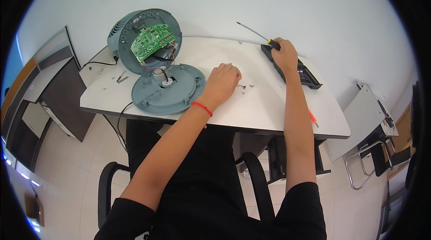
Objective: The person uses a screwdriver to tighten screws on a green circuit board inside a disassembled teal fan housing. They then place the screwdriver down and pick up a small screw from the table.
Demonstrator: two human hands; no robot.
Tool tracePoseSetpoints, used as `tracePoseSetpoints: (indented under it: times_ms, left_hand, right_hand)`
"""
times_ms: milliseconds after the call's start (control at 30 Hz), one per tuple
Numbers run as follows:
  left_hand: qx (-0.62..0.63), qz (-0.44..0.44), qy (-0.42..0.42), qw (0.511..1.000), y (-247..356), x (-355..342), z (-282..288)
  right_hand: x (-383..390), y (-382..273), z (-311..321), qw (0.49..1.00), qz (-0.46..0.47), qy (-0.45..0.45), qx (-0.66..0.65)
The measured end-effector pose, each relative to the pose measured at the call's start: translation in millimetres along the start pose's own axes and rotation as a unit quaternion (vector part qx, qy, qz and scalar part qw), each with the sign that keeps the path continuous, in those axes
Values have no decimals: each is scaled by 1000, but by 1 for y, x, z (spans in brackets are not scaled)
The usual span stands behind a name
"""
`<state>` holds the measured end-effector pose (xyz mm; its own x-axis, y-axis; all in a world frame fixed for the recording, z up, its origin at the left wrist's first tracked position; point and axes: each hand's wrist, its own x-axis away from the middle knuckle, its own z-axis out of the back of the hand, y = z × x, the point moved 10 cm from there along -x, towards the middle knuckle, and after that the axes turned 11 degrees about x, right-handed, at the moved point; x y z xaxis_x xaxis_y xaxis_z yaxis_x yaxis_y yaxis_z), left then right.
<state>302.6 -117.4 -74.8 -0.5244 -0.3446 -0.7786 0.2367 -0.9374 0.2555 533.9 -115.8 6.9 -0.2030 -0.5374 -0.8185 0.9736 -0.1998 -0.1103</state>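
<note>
My right hand is wrapped round the black and yellow handle of a screwdriver, whose long shaft points up and left. It is raised beside a black tool case at the table's right. My left hand, with a red cord on the wrist, rests on the tabletop with its fingers curled together; what they hold, if anything, is hidden. Just right of those fingers lie a few small screws. Left of that hand is a round grey-green base plate, wired to an opened round housing with a green circuit board.
The white table has a curved front edge close to me. Small metal pieces lie at its left. An orange-handled tool lies beside my right forearm. A black cable hangs over the front edge. Chair armrests flank me.
</note>
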Motion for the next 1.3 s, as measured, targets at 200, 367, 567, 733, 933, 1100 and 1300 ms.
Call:
tracePoseSetpoints:
  times_ms: [200, 367, 567, 733, 933, 1100, 1300]
  left_hand:
    - [376, 199, 140, 894, -41, 0, 14]
    - [407, 224, 211, 860, -56, 6, 20]
    - [424, 203, 272, 840, -56, 8, 32]
    - [420, 202, 255, 847, -49, 7, 33]
    - [427, 199, 222, 854, -42, 3, 31]
    - [417, 198, 215, 861, -41, 2, 32]
    - [391, 195, 246, 865, -38, 5, 41]
  right_hand:
    - [4, -26, 9, 989, 133, 53, -28]
    - [6, -32, 15, 976, 186, 104, -48]
    - [5, -33, 20, 970, 200, 111, -77]
    - [8, -40, 21, 962, 231, 123, -74]
    - [8, -42, 19, 965, 225, 114, -75]
    - [9, -45, 18, 964, 231, 112, -66]
    - [10, -47, 13, 966, 225, 103, -77]
